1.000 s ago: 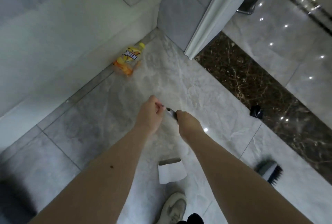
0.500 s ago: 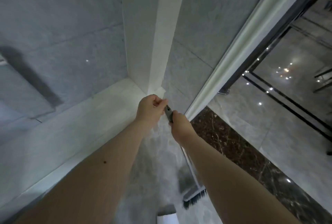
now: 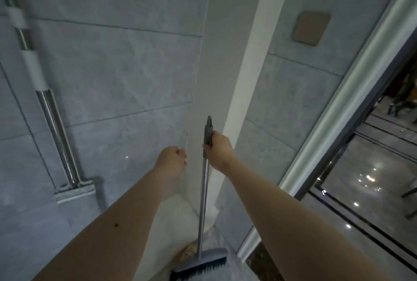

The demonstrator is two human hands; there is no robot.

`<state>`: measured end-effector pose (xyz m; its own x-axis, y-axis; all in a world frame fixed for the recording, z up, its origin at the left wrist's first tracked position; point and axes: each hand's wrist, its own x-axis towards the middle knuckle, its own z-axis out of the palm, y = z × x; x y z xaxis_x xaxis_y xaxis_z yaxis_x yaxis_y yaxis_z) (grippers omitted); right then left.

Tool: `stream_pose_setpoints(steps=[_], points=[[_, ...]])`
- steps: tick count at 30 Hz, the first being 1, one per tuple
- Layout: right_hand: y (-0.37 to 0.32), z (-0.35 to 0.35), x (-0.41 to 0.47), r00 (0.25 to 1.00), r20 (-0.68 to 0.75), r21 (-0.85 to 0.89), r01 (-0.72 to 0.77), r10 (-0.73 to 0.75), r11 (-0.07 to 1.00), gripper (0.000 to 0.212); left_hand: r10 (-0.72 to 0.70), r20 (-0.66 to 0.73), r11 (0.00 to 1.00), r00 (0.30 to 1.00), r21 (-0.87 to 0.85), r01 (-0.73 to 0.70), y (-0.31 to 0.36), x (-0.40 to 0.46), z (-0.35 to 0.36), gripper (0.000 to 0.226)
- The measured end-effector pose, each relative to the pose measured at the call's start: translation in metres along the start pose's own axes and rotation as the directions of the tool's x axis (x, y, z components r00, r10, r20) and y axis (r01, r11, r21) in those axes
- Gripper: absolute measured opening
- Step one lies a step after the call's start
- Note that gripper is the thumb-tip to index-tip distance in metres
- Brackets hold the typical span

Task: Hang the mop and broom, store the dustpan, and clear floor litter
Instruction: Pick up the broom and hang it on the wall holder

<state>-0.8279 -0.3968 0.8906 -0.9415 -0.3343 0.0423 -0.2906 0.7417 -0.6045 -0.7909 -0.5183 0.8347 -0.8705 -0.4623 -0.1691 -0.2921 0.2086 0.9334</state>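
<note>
My right hand [image 3: 219,152] grips the grey top end of the broom handle [image 3: 204,192], holding the broom upright in front of the wall corner. Its grey head with dark bristles [image 3: 200,263] hangs low near the floor. My left hand [image 3: 172,163] is loosely curled beside the handle, off it and holding nothing. The mop [image 3: 56,127] hangs on the tiled wall at the left, its flat head [image 3: 75,191] at the bottom. An orange and yellow snack wrapper [image 3: 187,252] lies on the floor behind the broom head, mostly hidden.
A white pillar edge [image 3: 246,77] runs up the corner straight ahead. A tan square plate [image 3: 311,28] sits on the wall to its right. A silver door frame [image 3: 352,100] slants down the right side, with glossy floor [image 3: 361,179] beyond.
My view has tilted up from the floor to the wall. My left hand has let go of the handle end, and my right hand has lifted the broom upright.
</note>
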Motion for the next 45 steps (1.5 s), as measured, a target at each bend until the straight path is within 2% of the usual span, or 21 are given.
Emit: stream_pose_setpoints(steps=[5, 10, 15, 23, 28, 31, 35, 38, 42, 45], points=[[-0.091, -0.038, 0.013, 0.992, -0.048, -0.035, 0.119, -0.12, 0.992, 0.031, 0.039, 0.086, 0.965, 0.996, 0.256, -0.06, 0.049, 0.001, -0.059, 0.031], [-0.169, -0.058, 0.02, 0.971, -0.101, -0.049, 0.215, -0.219, 0.976, 0.032, 0.14, 0.116, 0.947, 0.983, 0.275, -0.167, 0.086, -0.006, -0.107, 0.037], [-0.221, -0.076, 0.032, 0.946, -0.15, -0.007, 0.29, -0.288, 0.957, 0.031, 0.302, -0.003, 0.894, 0.953, 0.348, -0.283, 0.12, -0.006, -0.147, 0.04], [-0.268, -0.108, 0.067, 0.91, -0.204, 0.086, 0.384, -0.361, 0.919, 0.03, 0.426, -0.149, 0.831, 0.893, 0.455, -0.32, 0.173, 0.018, -0.182, 0.025], [-0.293, -0.132, 0.104, 0.875, -0.205, 0.13, 0.469, -0.439, 0.874, 0.025, 0.456, -0.194, 0.833, 0.869, 0.436, -0.34, 0.207, 0.042, -0.194, 0.043], [-0.304, -0.146, 0.129, 0.842, -0.216, 0.119, 0.526, -0.495, 0.842, 0.017, 0.465, -0.202, 0.845, 0.862, 0.391, -0.364, 0.229, 0.058, -0.201, 0.045], [-0.321, -0.162, 0.161, 0.804, -0.23, 0.182, 0.589, -0.548, 0.787, 0.023, 0.468, -0.248, 0.86, 0.849, 0.351, -0.371, 0.254, 0.077, -0.209, 0.045], [-0.336, -0.169, 0.178, 0.777, -0.24, 0.223, 0.628, -0.582, 0.746, 0.013, 0.477, -0.304, 0.853, 0.824, 0.386, -0.351, 0.27, 0.087, -0.215, 0.044], [-0.348, -0.171, 0.198, 0.757, -0.262, 0.259, 0.653, -0.599, 0.712, 0.029, 0.477, -0.361, 0.85, 0.802, 0.423, -0.314, 0.284, 0.101, -0.223, 0.045], [-0.354, -0.172, 0.213, 0.757, -0.264, 0.312, 0.653, -0.597, 0.69, 0.03, 0.473, -0.376, 0.843, 0.797, 0.456, -0.285, 0.291, 0.114, -0.226, 0.03]])
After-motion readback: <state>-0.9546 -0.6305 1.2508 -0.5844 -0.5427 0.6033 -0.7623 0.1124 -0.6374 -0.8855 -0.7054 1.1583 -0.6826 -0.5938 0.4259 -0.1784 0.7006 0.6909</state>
